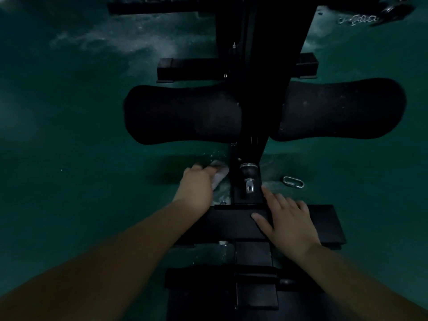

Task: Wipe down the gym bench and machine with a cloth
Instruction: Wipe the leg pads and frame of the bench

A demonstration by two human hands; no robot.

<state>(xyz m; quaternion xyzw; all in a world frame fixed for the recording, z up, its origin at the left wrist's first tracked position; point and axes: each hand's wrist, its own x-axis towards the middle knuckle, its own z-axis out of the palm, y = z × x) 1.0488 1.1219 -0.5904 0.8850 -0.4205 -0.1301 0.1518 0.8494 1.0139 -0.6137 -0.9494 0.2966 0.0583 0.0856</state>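
Observation:
The black gym machine's central beam (259,66) runs away from me over a dark green floor. Two black foam pads (183,114) stick out left and right of it. My left hand (196,186) is shut on a pale grey cloth (218,174), held against the left side of the beam just below the pads. My right hand (287,225) lies flat, fingers spread, on a black flat plate (324,223) of the frame, holding nothing. A metal eyelet fitting (249,185) sits on the beam between my hands. The scene is dim.
A silver carabiner (293,181) lies on the floor to the right of the beam. A chain (356,19) and a dark attachment lie at the top right. A black crossbar (190,69) crosses the frame beyond the pads. The bench's near end (254,297) is at the bottom.

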